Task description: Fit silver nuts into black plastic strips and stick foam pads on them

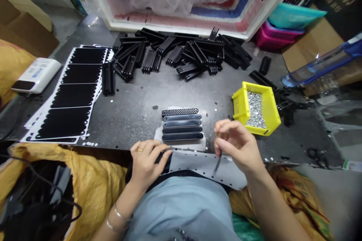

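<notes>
My left hand [148, 160], a ring on one finger, is closed on the left end of a white backing sheet [192, 162] lying across my lap at the table edge. Black stickers remain under those fingers, while small dark dots line the bare part. My right hand [240, 145] pinches a thin dark strip [217, 166], blurred and seen nearly edge-on, over the sheet's right half. Just beyond, several dark plastic bars [182, 124] lie stacked in parallel on a pale patch; the farthest has a lattice face.
A yellow bin [270, 111] of small metal pieces stands right. Black plastic parts [195, 52] are heaped at the back, before a white foam box [181, 28]. Sticker sheets [75, 94] and a white device [38, 75] lie left. A yellow sack [98, 180] opens below.
</notes>
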Demonstrator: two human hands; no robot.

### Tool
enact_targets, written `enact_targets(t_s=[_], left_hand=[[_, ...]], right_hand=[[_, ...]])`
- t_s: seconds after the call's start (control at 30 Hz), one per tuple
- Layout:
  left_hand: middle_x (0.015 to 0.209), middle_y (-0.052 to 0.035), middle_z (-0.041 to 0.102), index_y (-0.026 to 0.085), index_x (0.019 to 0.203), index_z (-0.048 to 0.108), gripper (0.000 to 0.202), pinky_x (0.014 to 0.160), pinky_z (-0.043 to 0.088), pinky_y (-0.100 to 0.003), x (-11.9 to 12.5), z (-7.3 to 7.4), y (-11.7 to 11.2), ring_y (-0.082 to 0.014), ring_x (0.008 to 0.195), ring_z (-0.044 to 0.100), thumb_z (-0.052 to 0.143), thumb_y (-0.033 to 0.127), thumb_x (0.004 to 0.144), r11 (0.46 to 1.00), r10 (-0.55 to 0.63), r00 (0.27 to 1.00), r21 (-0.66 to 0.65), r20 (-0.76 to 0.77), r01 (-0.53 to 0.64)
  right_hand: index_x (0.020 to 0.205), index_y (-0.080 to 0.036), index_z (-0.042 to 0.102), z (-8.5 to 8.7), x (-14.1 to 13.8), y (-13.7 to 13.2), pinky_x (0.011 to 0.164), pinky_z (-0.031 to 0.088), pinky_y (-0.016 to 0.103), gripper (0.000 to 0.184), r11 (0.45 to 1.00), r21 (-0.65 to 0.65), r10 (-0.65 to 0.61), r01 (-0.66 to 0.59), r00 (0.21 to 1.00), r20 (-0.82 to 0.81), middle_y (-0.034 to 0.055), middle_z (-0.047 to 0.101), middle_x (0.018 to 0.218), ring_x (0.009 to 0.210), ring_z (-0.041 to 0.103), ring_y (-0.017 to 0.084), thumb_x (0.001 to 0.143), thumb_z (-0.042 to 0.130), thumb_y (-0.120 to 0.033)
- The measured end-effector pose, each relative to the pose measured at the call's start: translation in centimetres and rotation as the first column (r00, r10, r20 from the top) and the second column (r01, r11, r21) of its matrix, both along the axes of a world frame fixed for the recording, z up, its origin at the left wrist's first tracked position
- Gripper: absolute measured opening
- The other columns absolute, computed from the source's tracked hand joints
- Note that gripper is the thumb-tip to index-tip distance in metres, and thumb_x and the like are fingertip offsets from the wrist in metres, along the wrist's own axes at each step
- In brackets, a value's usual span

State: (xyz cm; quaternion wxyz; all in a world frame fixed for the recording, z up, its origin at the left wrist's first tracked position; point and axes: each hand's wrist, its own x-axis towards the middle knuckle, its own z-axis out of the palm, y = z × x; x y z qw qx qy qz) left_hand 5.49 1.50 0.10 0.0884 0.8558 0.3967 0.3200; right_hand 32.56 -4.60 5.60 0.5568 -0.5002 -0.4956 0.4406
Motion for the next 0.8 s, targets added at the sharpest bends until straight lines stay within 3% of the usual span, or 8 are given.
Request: enact_targets(t_s=[0.03, 0.1, 0.2, 0.3, 0.37, 0.53, 0.8], left_hand=[[0.092, -0.0010, 0.076, 0.025, 0.098, 0.071, 0.005, 0.094, 0.033, -0.040, 0.2, 0.6, 0.7, -0.0203, 0.090, 0.069, 0.066, 0.026, 0.099, 0.999, 0.038, 0.999, -0.031, 0.034, -0.036], [0.097, -0.0010, 0.077, 0.026, 0.105, 0.072, 0.009, 0.100, 0.034, -0.042, 0.8, 1.7, 2.7, -0.0209, 0.095, 0.070, 0.064, 0.027, 0.100, 0.984, 0.132, 0.988, -0.134, 0.080, -0.121], [0.098, -0.0007, 0.078, 0.027, 0.115, 0.073, 0.020, 0.101, 0.039, -0.042, 1.9, 2.4, 6.5, -0.0208, 0.093, 0.069, 0.060, 0.030, 0.100, 0.923, 0.211, 0.973, -0.347, 0.092, -0.167], [0.098, -0.0012, 0.080, 0.027, 0.109, 0.077, 0.022, 0.101, 0.042, -0.042, 2.5, 2.0, 9.4, -0.0220, 0.094, 0.069, 0.057, 0.032, 0.100, 0.855, 0.199, 0.977, -0.500, 0.078, -0.135], [0.096, -0.0014, 0.080, 0.027, 0.101, 0.078, 0.023, 0.100, 0.043, -0.042, 2.7, 1.6, 10.3, -0.0228, 0.097, 0.069, 0.056, 0.033, 0.099, 0.824, 0.186, 0.979, -0.556, 0.086, -0.108], [0.089, -0.0014, 0.079, 0.027, 0.096, 0.079, 0.024, 0.097, 0.046, -0.040, 2.6, 0.9, 10.7, -0.0226, 0.094, 0.069, 0.056, 0.034, 0.098, 0.779, 0.193, 0.965, -0.626, 0.176, -0.042], [0.087, -0.0011, 0.078, 0.027, 0.092, 0.079, 0.024, 0.095, 0.047, -0.039, 2.6, 0.7, 11.0, -0.0220, 0.092, 0.068, 0.057, 0.035, 0.096, 0.764, 0.194, 0.962, -0.645, 0.192, -0.025]], right_hand=[[0.114, -0.033, 0.068, 0.2, 0.0, 1.4, 0.061, 0.057, 0.028, 0.020, 0.999, 0.017, -0.031, 0.028, 0.986, 0.162, 0.0011, 0.058, 0.109, 0.068, 0.063, 0.010, 0.096, 0.069, -0.025], [0.126, -0.032, 0.069, 0.0, -0.7, 4.6, 0.080, 0.057, 0.034, 0.029, 0.995, 0.094, -0.075, 0.034, 0.877, 0.476, 0.0042, 0.061, 0.110, 0.088, 0.065, 0.016, 0.099, 0.064, -0.023], [0.135, -0.028, 0.066, -1.4, -2.6, 9.0, 0.092, 0.053, 0.040, 0.034, 0.981, 0.154, -0.024, -0.120, 0.708, 0.705, 0.0064, 0.070, 0.109, 0.102, 0.066, 0.022, 0.102, 0.059, -0.023], [0.114, -0.025, 0.075, -2.9, -3.7, 11.8, 0.088, 0.050, 0.038, 0.018, 0.950, 0.152, 0.059, -0.271, 0.636, 0.770, 0.0059, 0.075, 0.109, 0.098, 0.067, 0.021, 0.103, 0.060, -0.027], [0.103, -0.023, 0.078, -3.5, -3.8, 12.6, 0.086, 0.050, 0.037, 0.018, 0.934, 0.170, 0.072, -0.315, 0.629, 0.774, 0.0062, 0.076, 0.109, 0.094, 0.065, 0.020, 0.104, 0.060, -0.027], [0.103, -0.022, 0.078, -3.7, -3.8, 13.0, 0.084, 0.051, 0.037, 0.019, 0.925, 0.164, 0.111, -0.343, 0.656, 0.746, 0.0067, 0.077, 0.109, 0.092, 0.061, 0.020, 0.104, 0.060, -0.027], [0.099, -0.022, 0.079, -3.7, -4.0, 13.2, 0.082, 0.052, 0.038, 0.019, 0.928, 0.153, 0.116, -0.341, 0.651, 0.750, 0.0066, 0.077, 0.109, 0.091, 0.060, 0.020, 0.103, 0.061, -0.027]])
